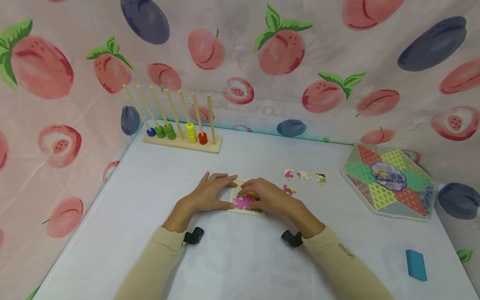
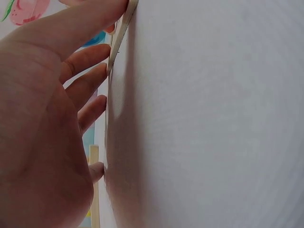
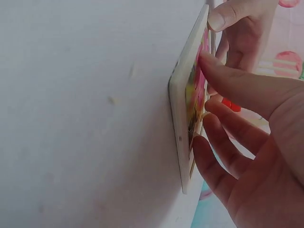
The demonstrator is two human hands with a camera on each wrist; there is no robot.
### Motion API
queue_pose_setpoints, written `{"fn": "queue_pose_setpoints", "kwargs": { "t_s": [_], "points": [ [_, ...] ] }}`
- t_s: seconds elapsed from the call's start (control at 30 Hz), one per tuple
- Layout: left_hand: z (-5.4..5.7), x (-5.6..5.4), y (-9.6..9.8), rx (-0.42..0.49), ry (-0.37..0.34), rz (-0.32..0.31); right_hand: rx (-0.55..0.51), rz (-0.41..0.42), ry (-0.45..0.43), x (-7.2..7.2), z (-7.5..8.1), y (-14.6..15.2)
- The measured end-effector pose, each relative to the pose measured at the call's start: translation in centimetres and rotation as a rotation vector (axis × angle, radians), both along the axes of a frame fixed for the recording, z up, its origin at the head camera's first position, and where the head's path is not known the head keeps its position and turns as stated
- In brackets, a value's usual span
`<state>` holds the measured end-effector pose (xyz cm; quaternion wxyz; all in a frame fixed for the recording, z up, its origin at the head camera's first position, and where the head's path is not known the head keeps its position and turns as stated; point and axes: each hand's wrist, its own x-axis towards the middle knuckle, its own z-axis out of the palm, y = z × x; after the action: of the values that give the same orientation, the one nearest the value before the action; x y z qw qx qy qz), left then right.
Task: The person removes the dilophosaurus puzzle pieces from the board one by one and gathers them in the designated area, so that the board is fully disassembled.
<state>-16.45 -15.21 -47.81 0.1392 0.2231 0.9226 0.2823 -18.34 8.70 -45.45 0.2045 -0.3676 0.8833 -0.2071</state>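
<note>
A small wooden tray puzzle [image 1: 246,211] with a pale frame lies on the white table between both hands. Pink pieces [image 1: 243,202] fill part of it, with yellow and green bits beside them. My left hand [image 1: 210,193] spreads along the left side, thumb pressing the near-left corner and index finger at the far-left one. Reaching in from the right, my right hand [image 1: 268,196] touches the pieces: in the right wrist view its thumb [image 3: 223,73] rests on pink and its fingertips meet the far side. The hand covers much of the picture.
Loose jigsaw pieces [image 1: 304,175] lie to the right beyond the tray, one pink piece [image 1: 289,190] nearer. A wooden bead counter [image 1: 180,143] stands at back left. A hexagonal Chinese checkers box [image 1: 390,179] lies at right, a blue block [image 1: 416,265] near the front right.
</note>
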Motion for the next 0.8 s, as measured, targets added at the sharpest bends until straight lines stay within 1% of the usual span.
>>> {"fn": "queue_pose_setpoints", "kwargs": {
  "t_s": [0.27,0.63,0.8],
  "points": [
    [0.14,0.08,0.05,-0.003,-0.005,0.008,-0.001,-0.043,0.028,-0.11,-0.26,-0.14],
    [0.13,0.12,0.04,0.008,-0.007,0.011,-0.045,-0.129,0.002,-0.36,-0.45,-0.53],
    [0.01,0.05,0.04,0.014,-0.002,0.007,-0.040,-0.152,-0.006,-0.39,-0.28,-0.74]
  ]
}}
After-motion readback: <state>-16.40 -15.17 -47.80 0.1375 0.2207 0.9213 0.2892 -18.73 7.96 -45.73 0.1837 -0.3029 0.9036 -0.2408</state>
